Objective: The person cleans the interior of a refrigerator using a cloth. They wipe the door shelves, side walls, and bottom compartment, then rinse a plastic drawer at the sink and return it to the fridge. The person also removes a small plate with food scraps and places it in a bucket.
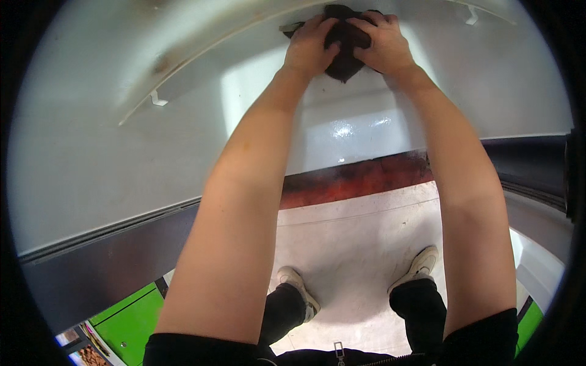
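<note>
A dark brown cloth [343, 64] lies bunched against a glossy white panel [256, 91] at the top of the view. My left hand [311, 45] grips its left side, thumb toward the middle. On the opposite side my right hand [387, 43] holds the cloth too, fingers bent over it. Both arms reach straight out, and the hands are a small gap apart. A small pale flat piece [288, 28] sticks out by the cloth's left edge; what it is I cannot tell. Part of the cloth is hidden under the fingers.
A thin curved strip [197, 59] crosses the panel, with small white clips [158, 98] near it. Brownish stains mark the panel beside the strip. Below runs a dark edge [110, 256] with a red stretch [357, 180]. Green cabinet doors [130, 320] stand at lower left, above a pale floor [348, 242].
</note>
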`<state>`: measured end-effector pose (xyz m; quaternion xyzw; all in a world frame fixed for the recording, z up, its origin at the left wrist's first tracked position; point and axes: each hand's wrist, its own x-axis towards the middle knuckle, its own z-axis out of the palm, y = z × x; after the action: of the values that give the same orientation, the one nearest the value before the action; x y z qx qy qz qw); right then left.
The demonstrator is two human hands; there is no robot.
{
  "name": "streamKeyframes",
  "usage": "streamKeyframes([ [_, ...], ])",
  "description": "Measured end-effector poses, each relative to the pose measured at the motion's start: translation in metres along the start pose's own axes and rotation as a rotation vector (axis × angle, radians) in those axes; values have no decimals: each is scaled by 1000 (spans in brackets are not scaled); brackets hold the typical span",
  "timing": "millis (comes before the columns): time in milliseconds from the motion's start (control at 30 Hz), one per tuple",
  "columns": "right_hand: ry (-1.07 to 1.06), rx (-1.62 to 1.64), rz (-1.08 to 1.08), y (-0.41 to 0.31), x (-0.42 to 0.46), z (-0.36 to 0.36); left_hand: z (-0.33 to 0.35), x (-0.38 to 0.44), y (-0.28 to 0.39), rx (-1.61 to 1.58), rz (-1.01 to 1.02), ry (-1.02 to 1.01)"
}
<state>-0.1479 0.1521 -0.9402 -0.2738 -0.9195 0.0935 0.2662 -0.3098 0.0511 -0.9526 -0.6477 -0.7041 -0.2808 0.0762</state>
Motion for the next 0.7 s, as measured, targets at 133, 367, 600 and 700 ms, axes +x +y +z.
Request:
streamKeyframes([
  [133, -34, 69, 72, -46, -26, -10, -26, -34, 29, -91, -209, 87],
  [367, -149, 220, 160, -125, -75, -37, -84, -108, 61, 0, -494, -140],
  [600, -328, 287, 274, -180, -178, -83, -110, -193, 120, -104, -393, -249],
  [700, -934, 500, 598, -184, -256, -85, -111, -277, 160, -29, -554, -1015],
])
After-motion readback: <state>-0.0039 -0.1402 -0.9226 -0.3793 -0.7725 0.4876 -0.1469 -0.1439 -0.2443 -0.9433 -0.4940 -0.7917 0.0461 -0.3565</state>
